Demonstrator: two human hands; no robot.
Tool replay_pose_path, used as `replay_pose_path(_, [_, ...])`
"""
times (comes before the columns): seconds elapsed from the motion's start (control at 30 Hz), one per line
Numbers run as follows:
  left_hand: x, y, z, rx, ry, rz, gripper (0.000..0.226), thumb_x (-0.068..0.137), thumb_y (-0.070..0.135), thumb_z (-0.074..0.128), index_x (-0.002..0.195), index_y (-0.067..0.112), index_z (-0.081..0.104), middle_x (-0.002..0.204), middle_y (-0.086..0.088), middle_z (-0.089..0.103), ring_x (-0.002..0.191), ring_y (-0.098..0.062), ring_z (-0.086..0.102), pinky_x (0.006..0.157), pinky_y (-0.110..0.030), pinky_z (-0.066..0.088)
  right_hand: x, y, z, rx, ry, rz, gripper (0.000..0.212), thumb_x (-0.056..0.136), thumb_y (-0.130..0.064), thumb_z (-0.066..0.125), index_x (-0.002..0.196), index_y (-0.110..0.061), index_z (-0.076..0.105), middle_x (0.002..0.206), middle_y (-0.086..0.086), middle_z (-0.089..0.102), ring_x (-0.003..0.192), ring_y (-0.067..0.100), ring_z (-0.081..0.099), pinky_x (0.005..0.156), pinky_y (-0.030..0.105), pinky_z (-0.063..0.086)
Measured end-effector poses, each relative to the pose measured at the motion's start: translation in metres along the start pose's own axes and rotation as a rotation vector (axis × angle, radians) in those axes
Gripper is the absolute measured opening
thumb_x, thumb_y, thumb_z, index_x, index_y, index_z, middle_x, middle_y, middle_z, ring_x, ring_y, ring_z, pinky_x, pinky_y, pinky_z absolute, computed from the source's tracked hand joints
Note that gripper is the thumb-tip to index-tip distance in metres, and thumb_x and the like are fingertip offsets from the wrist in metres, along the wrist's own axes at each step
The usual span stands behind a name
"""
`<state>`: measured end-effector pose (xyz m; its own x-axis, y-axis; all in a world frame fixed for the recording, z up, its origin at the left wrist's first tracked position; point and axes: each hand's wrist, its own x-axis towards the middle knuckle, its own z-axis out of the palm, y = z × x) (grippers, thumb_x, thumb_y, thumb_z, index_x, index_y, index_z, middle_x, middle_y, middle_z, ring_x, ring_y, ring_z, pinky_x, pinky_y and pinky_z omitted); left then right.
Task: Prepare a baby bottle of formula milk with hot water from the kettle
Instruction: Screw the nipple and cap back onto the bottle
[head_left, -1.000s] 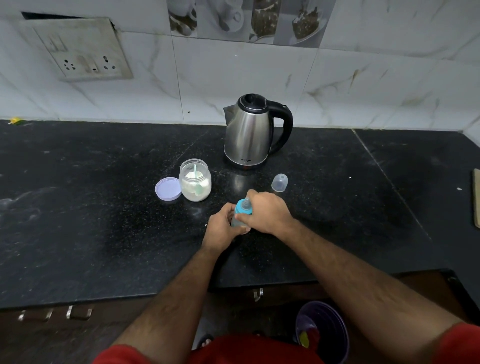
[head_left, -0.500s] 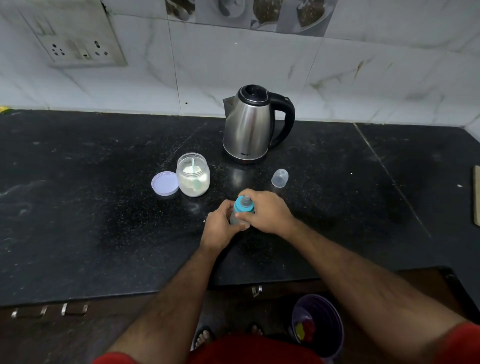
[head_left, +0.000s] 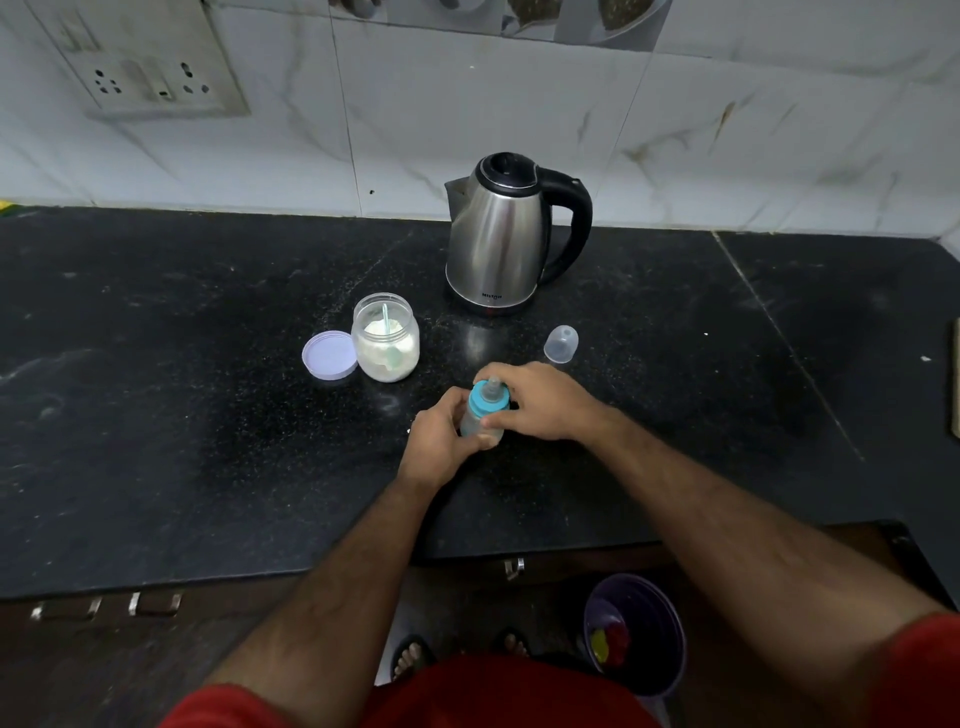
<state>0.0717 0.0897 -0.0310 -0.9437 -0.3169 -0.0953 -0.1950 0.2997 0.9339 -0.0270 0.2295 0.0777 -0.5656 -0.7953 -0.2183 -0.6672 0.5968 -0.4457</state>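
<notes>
Baby bottle (head_left: 480, 422) stands on counter (head_left: 156, 415), front of kettle (head_left: 498, 239). Your left hand (head_left: 441, 441) wraps the body, right hand (head_left: 540, 402) pinches teal collar (head_left: 485, 400); hands together. Prob light, thin plastic, smooth & squashy w/ hot liquid, so hold low on body, twist at collar, not the soft teat.

Head-worn view, facing forward and down, counter (head_left: 156, 415) near

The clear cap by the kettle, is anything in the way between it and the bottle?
Nothing visible. The clear cap lies on bare counter just behind the right hand, which holds the baby bottle with the left hand.
</notes>
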Motion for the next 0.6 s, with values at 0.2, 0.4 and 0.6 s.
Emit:
replay_pose_path(0.2, [-0.002,0.001,0.001,0.038,0.008,0.004,0.043,0.069,0.030,0.086,0.102,0.032,0.059,0.087,0.019,0.071,0.081,0.004,0.066,0.073,-0.023,0.054,-0.005,-0.001,0.034,-0.021,0.233,0.054,0.040,0.088,-0.049,0.061,0.121,-0.027,0.052,0.107,-0.004,0.069,0.095,0.019,0.064,0.081,0.038,0.051])
replay_pose_path(0.4, [-0.006,0.004,0.005,0.056,0.062,0.018,0.027,0.078,0.026,0.076,0.099,0.026,0.058,0.086,0.008,0.072,0.084,-0.012,0.069,0.078,-0.045,0.056,-0.004,-0.020,0.066,0.079,0.504,0.254,0.041,0.088,-0.046,0.064,0.120,-0.022,0.053,0.102,0.000,0.070,0.091,0.023,0.067,0.075,0.035,0.051])
replay_pose_path(0.6, [-0.010,0.009,0.004,0.032,0.062,0.005,0.032,0.077,0.028,0.077,0.104,0.024,0.060,0.091,0.005,0.073,0.089,-0.014,0.070,0.083,-0.048,0.056,-0.007,-0.028,0.069,0.141,0.540,0.334,0.044,0.089,-0.046,0.063,0.123,-0.021,0.054,0.104,0.001,0.071,0.094,0.023,0.067,0.075,0.033,0.048])
